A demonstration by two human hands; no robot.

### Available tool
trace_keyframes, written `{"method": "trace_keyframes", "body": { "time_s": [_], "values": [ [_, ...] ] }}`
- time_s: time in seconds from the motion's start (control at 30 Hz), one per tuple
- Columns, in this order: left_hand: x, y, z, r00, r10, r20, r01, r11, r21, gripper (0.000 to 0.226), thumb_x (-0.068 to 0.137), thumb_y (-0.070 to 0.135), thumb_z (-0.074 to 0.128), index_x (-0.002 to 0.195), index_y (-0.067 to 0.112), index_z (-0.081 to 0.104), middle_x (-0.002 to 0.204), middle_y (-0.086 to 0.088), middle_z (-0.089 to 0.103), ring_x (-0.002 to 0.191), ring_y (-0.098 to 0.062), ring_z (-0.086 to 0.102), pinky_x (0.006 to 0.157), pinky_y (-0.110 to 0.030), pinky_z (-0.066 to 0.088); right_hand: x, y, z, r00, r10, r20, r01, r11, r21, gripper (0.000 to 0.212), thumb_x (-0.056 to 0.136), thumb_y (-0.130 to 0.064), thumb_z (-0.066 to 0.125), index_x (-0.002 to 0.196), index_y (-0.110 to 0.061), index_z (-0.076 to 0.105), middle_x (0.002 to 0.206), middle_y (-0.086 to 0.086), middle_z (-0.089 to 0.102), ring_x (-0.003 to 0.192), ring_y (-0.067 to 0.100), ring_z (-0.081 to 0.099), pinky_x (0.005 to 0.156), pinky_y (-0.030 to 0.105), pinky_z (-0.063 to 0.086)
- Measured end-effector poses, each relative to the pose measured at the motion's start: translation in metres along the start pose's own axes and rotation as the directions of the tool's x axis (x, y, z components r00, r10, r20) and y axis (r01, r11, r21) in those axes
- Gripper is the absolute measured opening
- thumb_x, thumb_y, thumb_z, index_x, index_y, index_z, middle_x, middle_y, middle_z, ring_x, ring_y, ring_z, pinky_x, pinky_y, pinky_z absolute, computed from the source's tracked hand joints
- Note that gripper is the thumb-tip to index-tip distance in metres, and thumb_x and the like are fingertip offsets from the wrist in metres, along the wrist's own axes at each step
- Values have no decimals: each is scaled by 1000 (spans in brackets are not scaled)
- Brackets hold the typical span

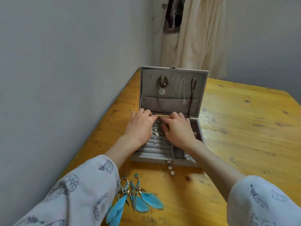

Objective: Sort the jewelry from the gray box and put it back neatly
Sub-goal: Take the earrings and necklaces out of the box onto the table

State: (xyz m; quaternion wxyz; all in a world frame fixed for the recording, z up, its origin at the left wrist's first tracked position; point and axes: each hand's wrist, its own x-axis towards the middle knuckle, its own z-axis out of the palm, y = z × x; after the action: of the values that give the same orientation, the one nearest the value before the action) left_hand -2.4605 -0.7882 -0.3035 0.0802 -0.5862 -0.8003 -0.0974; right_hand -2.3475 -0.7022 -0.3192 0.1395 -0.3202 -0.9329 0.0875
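The gray jewelry box [162,159] stands open on the wooden table, its lid [202,92] upright with several necklaces [182,88] hanging inside. Rings and small earrings [157,132] sit in the padded rows of the base. My left hand [140,126] and my right hand [177,128] hover over the back rows, and together they pinch a thin gold bar-shaped piece [162,115] by its ends. A pair of turquoise feather earrings [135,196] lies on the table in front of the box. Two pearl beads [171,170] lie by the box's front clasp.
The wooden table [244,128] runs along a gray wall on the left. Cream curtains [195,38] hang behind the far table edge. My patterned sleeves fill the lower corners of the view.
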Motion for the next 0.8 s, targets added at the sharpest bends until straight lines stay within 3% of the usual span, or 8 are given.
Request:
{"method": "trace_keyframes", "body": {
  "time_s": [0.17, 0.27, 0.37, 0.5, 0.67, 0.8],
  "values": [
    [2, -5, 17, 989, 29, -142, -24, 999, 37, 29, 91, 19, 50, 117, 19, 62, 103, -2, 60, 102, -23, 46, 82, -36, 31, 2, 5, 12, 978, -169, -125, 159, 984, -85, 30, 95, -27, 42, 116, -25, 62, 100, 4, 52, 97, 24, 41, 76, 32, 23],
    [0, -7, 18, 984, 34, -173, -34, 999, 5, 21, 88, 21, 56, 105, 18, 69, 96, -4, 64, 97, -25, 49, 79, -37, 32, 5, 7, 14, 982, -108, -158, 117, 992, 48, 26, 93, -27, 49, 114, -26, 64, 97, 4, 55, 97, 23, 43, 76, 32, 26],
    [8, -7, 16, 993, -25, -119, 22, 1000, -22, 23, 88, 29, 55, 106, 19, 67, 103, -2, 63, 105, -22, 46, 81, -34, 29, 11, 3, 17, 984, 15, -177, 19, 982, 186, 20, 87, -26, 58, 104, -21, 69, 97, 4, 58, 100, 25, 43, 75, 30, 23],
    [17, -3, 12, 995, -88, -53, 86, 995, -55, 17, 86, 28, 58, 99, 20, 66, 105, -1, 64, 109, -22, 44, 83, -33, 27, 19, -3, 17, 990, 115, -84, -91, 966, 243, 12, 84, -26, 61, 89, -18, 69, 97, 3, 59, 102, 26, 45, 79, 33, 27],
    [10, 5, -8, 977, -214, -24, 206, 962, -179, 8, 84, 29, 62, 88, 24, 67, 99, 2, 68, 106, -20, 49, 84, -34, 24, 8, -4, -8, 988, 156, -15, -142, 933, 332, 8, 84, -22, 61, 84, -19, 68, 90, -1, 55, 97, 22, 49, 83, 35, 38],
    [-24, 18, -28, 964, -263, -46, 229, 902, -366, 4, 80, 30, 68, 80, 27, 71, 88, 9, 66, 98, -15, 50, 80, -32, 23, -46, 5, -38, 988, 155, -24, -128, 881, 455, 8, 83, -19, 64, 76, -23, 62, 74, -12, 48, 68, 4, 47, 60, 14, 34]
  ]
}}
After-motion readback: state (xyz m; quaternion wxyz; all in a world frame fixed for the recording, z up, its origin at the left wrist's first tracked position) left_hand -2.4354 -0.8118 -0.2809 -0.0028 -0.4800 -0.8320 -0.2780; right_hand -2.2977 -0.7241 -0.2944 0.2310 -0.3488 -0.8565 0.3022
